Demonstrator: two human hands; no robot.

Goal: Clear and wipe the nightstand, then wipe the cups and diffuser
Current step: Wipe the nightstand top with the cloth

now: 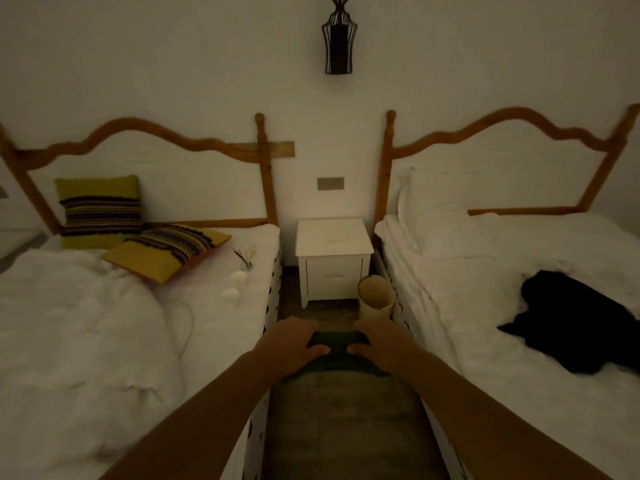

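Progress: nightstand [334, 251] sits between the two beds against the wall, and nothing shows on its top surface, so clearing looks done. The things seem to have been put on the left bed [104, 323] near its edge: diffuser [245, 259] with reed sticks, and just in front of it two small white cups [237, 277], too blurry to be sure of their shape. Both hands are out front over the floor, well short of the nightstand. Left hand [298, 337] and right hand [377, 344] each grip an end of a dark cloth [334, 342], fingers curled over it, thumbs toward the camera, cloth stretched between them. Judgement: cloth is being readied. Can't tell whether the top has been wiped yet. Cups and diffuser probably still to wipe

Counts:
- nightstand 1
- diffuser 1
- cups 2
- cloth 1
- hands 2, both holding the cloth
- beds 2, the right bed [485, 306] with 1 black garment [581, 323] lying on it
- striped cushions [100, 209] 2, on the left bed
- bin [375, 296] 1, on the floor, just beside the nightstand's right front corner
- wall lamp [338, 39] 1, above the nightstand
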